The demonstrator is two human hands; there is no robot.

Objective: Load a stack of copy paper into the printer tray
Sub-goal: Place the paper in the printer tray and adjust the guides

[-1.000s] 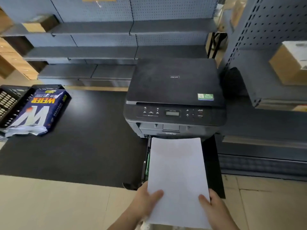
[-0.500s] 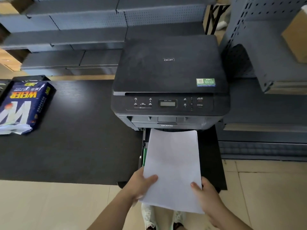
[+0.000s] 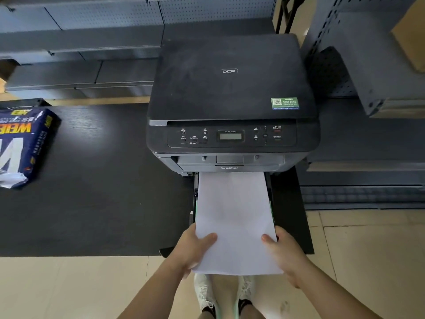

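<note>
A black printer stands on a black table, its paper tray pulled out toward me. A white stack of copy paper lies lengthwise over the tray, its far edge right under the printer's front. My left hand grips the stack's near left corner, thumb on top. My right hand holds the near right corner the same way. The stack's near end juts past the tray's front edge. Most of the tray floor is hidden under the paper.
An opened blue paper ream wrapper lies at the table's left. Grey metal shelving runs behind and to the right, with a cardboard box on it. Tiled floor and my white shoes are below.
The stack has slid forward and down over the tray, its far edge now reaching the printer's front. My view has tilted down and moved closer.
</note>
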